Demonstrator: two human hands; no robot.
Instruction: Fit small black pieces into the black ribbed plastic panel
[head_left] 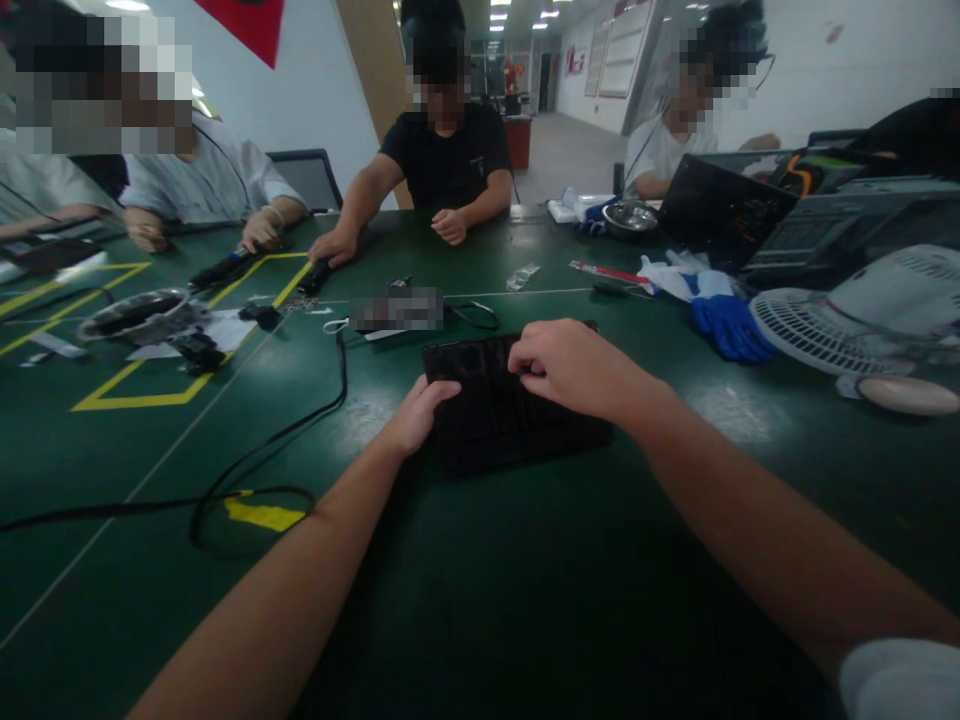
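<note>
A flat black rectangular panel [480,425] rests on the green table [525,580] in front of me. My left hand [420,412] grips its left edge, the thumb lying on top and the fingers at the side. Over the panel's upper right part, my right hand [566,368] is closed, its fingers curled and pinched together at the dark surface. Whatever is between those fingertips is too small and dark to make out. Just beyond the panel lies a dark box-like item [397,312], partly blurred out, with a cable at each end.
Black cable [274,435] loops across the left. Blue-and-white gloves [727,315], a white fan [832,310], a metal bowl [631,216] and a dark computer case [825,230] stand right. Yellow tape [135,402] and a plastic-wrapped ring [139,315] are left. People sit around the far side.
</note>
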